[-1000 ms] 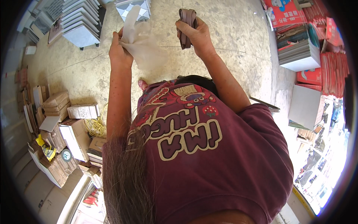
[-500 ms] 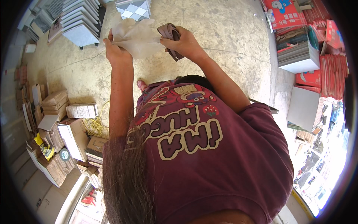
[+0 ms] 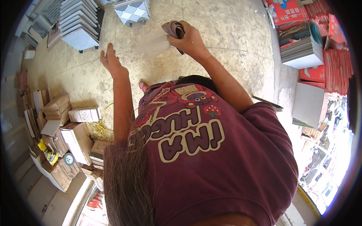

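At the upper middle, my right hand (image 3: 191, 40) is closed around a coiled brownish-mauve strip (image 3: 174, 29), its loops showing above the fingers. A thin, translucent plastic sheet or bag (image 3: 155, 45) trails left from beside the right thumb, blurred by motion; the thumb and fingers hide how it is held. My left hand (image 3: 112, 63) is raised apart from the plastic, with nothing in it and its fingers spread. Both hands are held out above the concrete floor (image 3: 241, 45).
At the far left stands a rack of grey tiles (image 3: 81, 35), beside a patterned tile display (image 3: 132, 13). Cartons (image 3: 57, 104) and a coil of yellow cord (image 3: 97, 130) lie to the left. Red boxes (image 3: 315, 73) and stacked tiles (image 3: 301, 54) line the right.
My left hand has let go of the plastic and drawn back toward me. The plastic now hangs from the right hand alone. The right hand has moved slightly right with the coiled strip.
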A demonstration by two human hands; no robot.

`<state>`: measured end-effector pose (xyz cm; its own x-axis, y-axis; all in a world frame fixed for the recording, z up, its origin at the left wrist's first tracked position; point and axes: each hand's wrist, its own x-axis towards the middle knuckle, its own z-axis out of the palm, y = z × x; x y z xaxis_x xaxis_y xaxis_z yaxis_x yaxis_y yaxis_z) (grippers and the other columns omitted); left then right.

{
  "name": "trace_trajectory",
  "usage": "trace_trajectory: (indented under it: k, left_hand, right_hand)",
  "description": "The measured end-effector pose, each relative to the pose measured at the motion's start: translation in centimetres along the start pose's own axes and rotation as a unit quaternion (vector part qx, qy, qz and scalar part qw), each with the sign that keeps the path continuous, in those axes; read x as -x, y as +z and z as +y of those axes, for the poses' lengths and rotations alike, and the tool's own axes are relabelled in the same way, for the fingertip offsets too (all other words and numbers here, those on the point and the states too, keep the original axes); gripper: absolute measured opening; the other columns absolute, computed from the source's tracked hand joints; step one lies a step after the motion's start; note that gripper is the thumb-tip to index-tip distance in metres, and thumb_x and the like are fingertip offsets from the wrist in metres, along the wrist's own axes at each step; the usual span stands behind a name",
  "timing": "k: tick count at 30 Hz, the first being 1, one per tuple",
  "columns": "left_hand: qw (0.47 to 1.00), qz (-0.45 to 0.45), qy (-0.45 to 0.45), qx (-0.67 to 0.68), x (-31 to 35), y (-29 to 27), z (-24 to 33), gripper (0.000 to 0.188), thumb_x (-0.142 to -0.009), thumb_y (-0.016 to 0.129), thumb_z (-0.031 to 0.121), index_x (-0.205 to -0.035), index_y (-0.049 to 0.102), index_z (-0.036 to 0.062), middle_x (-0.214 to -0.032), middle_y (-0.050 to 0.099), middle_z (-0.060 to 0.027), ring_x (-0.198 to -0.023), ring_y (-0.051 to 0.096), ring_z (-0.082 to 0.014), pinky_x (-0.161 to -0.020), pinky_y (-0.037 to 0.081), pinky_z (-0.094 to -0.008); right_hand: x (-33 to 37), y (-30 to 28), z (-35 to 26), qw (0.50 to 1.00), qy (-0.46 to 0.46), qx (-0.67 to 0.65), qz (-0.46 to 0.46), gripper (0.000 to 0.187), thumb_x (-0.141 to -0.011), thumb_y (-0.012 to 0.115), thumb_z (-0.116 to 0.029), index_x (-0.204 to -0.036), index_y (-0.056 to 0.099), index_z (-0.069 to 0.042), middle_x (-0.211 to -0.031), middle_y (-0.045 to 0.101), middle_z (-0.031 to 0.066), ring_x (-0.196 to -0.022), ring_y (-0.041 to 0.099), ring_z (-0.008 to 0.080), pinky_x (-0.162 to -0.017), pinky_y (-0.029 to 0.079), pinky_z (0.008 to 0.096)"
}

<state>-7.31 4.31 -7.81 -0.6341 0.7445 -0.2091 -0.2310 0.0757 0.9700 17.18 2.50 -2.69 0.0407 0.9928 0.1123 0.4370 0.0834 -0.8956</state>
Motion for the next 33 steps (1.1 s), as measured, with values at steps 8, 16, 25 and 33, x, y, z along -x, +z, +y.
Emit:
trace_trajectory:
  k: [8,16,25,33]
  left_hand:
    - [0.805,-0.385,0.338,-0.298,5.6,4.1,2.1,0.038,-0.074,0.073,0.016,-0.109,0.059,0.0076,-0.097,0.064,-0.0017,-0.081,0.053,-0.0129,-0.072,0.041,-0.0265]
    - [0.857,-0.399,0.215,-0.247,6.0,4.7,1.2,0.008,-0.081,0.066,0.008,-0.082,0.064,0.0009,-0.07,0.059,0.0001,-0.06,0.047,-0.0045,-0.056,0.039,-0.0207]
    - [0.887,-0.293,0.223,-0.281,6.3,5.3,0.4,0.012,-0.082,0.066,0.01,-0.077,0.06,0.0011,-0.064,0.056,0.0013,-0.057,0.047,-0.0034,-0.052,0.039,-0.0212]
    - [0.921,-0.332,0.096,-0.182,7.6,6.2,-0.6,0.013,-0.081,0.066,0.011,-0.079,0.06,-0.0005,-0.063,0.06,-0.0035,-0.055,0.053,-0.0069,-0.051,0.042,-0.0236]
  right_hand:
    - [-0.1,0.1,1.0,0.999,-0.022,0.003,-0.024,0.035,-0.069,0.069,-0.022,-0.092,0.057,0.002,-0.074,0.063,0.0188,-0.062,0.064,0.0286,-0.056,0.05,0.0347]
    - [-0.2,-0.4,1.0,1.0,0.014,-0.011,-0.011,0.036,-0.069,0.069,-0.022,-0.091,0.057,0.004,-0.075,0.063,0.0177,-0.064,0.063,0.0238,-0.063,0.051,0.0332]
    - [-0.5,-1.6,-0.9,0.917,0.044,-0.395,0.041,0.026,-0.082,0.063,-0.022,-0.095,0.057,0.0,-0.084,0.065,0.008,-0.074,0.065,0.0181,-0.069,0.053,0.0313]
    - [0.5,0.3,-1.8,0.827,0.142,-0.543,0.036,0.028,-0.082,0.064,-0.028,-0.097,0.059,-0.005,-0.092,0.06,0.0047,-0.083,0.058,0.0143,-0.075,0.046,0.0279]
